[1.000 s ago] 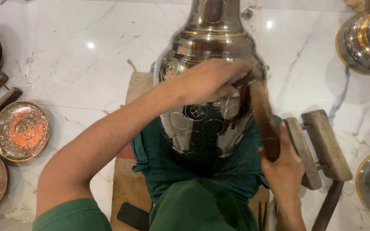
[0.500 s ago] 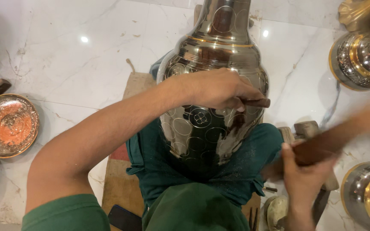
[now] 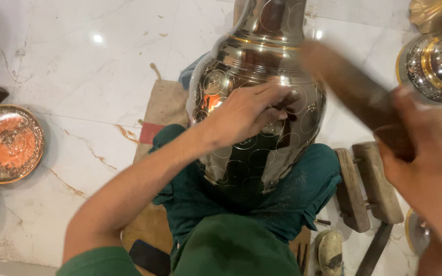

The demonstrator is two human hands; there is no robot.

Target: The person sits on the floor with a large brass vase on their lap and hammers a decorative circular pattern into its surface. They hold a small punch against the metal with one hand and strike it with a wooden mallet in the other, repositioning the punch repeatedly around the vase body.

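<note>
A big shiny metal vase with engraved circles rests between my knees on my green-clad legs. My left hand lies on its belly, fingers pinched around a thin dark chisel held against the metal. My right hand, blurred at the right, grips a brown wooden mallet raised above the vase's right shoulder.
A round engraved metal plate lies on the marble floor at left. A wooden stool stands at right, more shiny metal vessels at top right. A burlap mat and a dark phone lie under me.
My right hand has swung the mallet up from low right toward the vase's shoulder. My left hand has stayed on the vase with the chisel. The view has moved closer.
</note>
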